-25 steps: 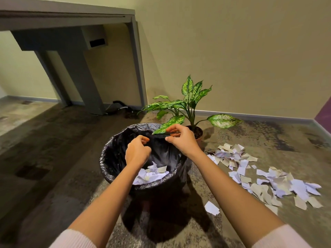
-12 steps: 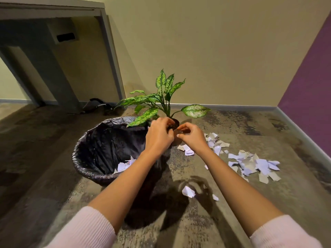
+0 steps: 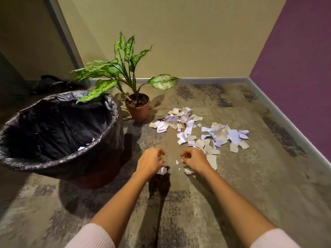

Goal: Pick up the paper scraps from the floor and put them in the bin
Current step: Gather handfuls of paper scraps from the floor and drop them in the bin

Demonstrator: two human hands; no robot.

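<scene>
Low over the floor, my left hand (image 3: 151, 161) has its fingers curled, and a white paper scrap (image 3: 162, 170) peeks out from under its near edge; whether it grips the scrap is hidden. My right hand (image 3: 195, 160) hovers beside it with loosely curled fingers and nothing visibly in them. A tiny scrap (image 3: 177, 161) lies between the hands and another (image 3: 188, 170) under the right wrist. The main pile of paper scraps (image 3: 200, 130) spreads beyond the right hand. The bin (image 3: 107, 158), lined with a black bag, stands at the left with a few scraps inside.
A potted plant (image 3: 138, 108) stands between the bin and the scrap pile, one leaf hanging over the bin's rim. A purple wall (image 3: 295, 77) and its skirting close off the right side. A grey table leg (image 3: 62, 33) and dark cables sit at the back left.
Both hands have come away from the bin's rim and dropped to the floor right of the bin. The view has swung right and down toward the scraps.
</scene>
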